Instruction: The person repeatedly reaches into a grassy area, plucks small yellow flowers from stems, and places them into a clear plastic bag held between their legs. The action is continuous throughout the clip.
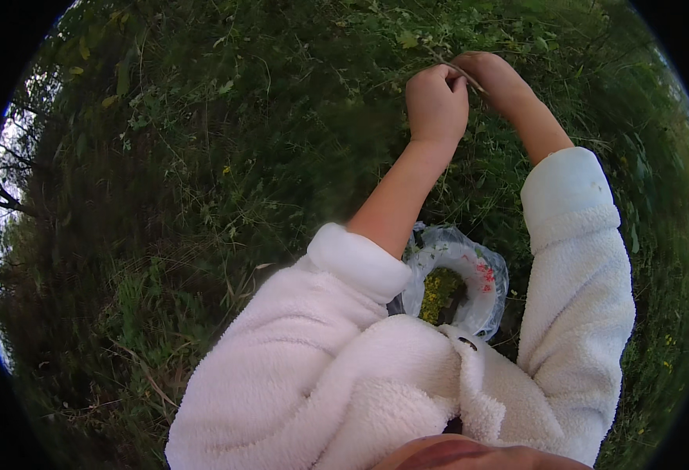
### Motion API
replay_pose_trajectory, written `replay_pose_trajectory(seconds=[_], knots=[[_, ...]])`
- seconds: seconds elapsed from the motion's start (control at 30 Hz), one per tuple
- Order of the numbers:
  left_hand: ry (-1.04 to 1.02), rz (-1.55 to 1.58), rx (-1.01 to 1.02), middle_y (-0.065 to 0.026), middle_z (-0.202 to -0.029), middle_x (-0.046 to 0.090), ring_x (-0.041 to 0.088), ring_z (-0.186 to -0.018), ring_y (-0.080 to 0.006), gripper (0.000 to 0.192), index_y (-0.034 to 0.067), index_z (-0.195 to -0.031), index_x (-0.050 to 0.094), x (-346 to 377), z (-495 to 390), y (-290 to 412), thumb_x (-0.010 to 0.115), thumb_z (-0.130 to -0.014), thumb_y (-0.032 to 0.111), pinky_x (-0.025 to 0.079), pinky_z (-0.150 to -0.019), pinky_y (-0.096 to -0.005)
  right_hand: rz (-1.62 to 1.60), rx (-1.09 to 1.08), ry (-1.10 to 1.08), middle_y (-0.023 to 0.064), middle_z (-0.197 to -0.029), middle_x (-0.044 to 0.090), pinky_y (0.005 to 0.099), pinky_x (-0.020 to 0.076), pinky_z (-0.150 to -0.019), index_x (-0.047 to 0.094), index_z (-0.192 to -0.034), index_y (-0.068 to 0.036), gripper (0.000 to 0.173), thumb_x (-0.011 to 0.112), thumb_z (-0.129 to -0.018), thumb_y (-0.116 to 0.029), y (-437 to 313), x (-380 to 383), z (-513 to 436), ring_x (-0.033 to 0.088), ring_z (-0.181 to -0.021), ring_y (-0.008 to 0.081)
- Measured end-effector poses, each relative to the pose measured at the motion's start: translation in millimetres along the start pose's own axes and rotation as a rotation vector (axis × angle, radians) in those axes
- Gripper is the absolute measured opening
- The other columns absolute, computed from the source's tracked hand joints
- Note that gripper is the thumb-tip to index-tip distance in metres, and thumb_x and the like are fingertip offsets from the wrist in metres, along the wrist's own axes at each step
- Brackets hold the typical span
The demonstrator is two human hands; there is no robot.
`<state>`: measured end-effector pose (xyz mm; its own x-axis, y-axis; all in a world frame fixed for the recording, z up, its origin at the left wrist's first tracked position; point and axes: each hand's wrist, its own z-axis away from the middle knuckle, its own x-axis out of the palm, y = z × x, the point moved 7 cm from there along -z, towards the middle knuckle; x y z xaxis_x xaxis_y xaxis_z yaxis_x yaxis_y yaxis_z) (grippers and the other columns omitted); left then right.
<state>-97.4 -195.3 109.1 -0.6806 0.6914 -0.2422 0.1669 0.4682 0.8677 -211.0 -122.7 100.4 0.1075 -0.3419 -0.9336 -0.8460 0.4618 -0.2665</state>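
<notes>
Near the top of the view, both hands are close together over the weeds. My left hand (438, 106) is closed with its thumb and fingers pinched on a thin brown plant stem (472, 82). The stem slants from the leaves down to the right, in front of my other hand. My right hand (488, 73) is bent just behind it, its fingertips hidden, so I cannot tell whether it grips anything. Below my forearms stands an open container lined with a clear plastic bag (494, 258) bearing red marks. Yellow flower heads (435, 294) lie inside it.
Dense green weeds and grass (250, 147) surround me on all sides. Dry stalks (156, 376) lean at the lower left. Bare dark branches (7, 197) show against bright sky at the left rim. Small yellow blooms (667, 352) grow at the lower right.
</notes>
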Motion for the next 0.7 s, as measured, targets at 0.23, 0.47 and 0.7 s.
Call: replay_pose_trajectory(seconds=[0.23, 0.47, 0.7], knots=[[-0.559, 0.653, -0.315, -0.0093, -0.071, 0.065, 0.062, -0.061, -0.0125, 0.009, -0.005, -0.083, 0.064, 54.7, 40.0, 19.2, 0.062, -0.077, 0.002, 0.053, -0.057, -0.0244, 0.143, 0.225, 0.015, 0.0084, -0.131, 0.045, 0.0358, 0.0384, -0.098, 0.051, -0.122, -0.012, 0.054, 0.049, -0.071, 0.007, 73.0, -11.3, 47.2, 0.044, -0.119, 0.0263], [-1.607, -0.161, 0.279, -0.0135, -0.072, 0.065, 0.064, -0.068, -0.0247, 0.016, -0.003, -0.078, 0.067, 114.8, 194.6, 33.6, 0.059, -0.064, 0.001, 0.051, -0.061, -0.0349, -0.264, 0.356, 0.058, 0.0038, -0.129, 0.046, 0.0328, 0.0473, -0.085, 0.052, -0.119, -0.009, 0.035, 0.049, -0.085, 0.0, 39.6, -71.3, 168.8, 0.053, -0.105, 0.0217], [-1.938, -0.699, 0.53, -0.0092, -0.096, 0.066, 0.063, -0.087, -0.0283, 0.024, 0.009, -0.09, 0.07, 131.2, 345.8, -42.1, 0.066, -0.066, 0.01, 0.052, -0.069, -0.0427, -0.155, 0.814, -0.043, 0.0085, -0.117, 0.054, 0.0315, 0.0483, -0.079, 0.052, -0.115, -0.001, 0.031, 0.051, -0.084, 0.001, 69.1, -68.4, 386.7, 0.057, -0.097, 0.0191]])
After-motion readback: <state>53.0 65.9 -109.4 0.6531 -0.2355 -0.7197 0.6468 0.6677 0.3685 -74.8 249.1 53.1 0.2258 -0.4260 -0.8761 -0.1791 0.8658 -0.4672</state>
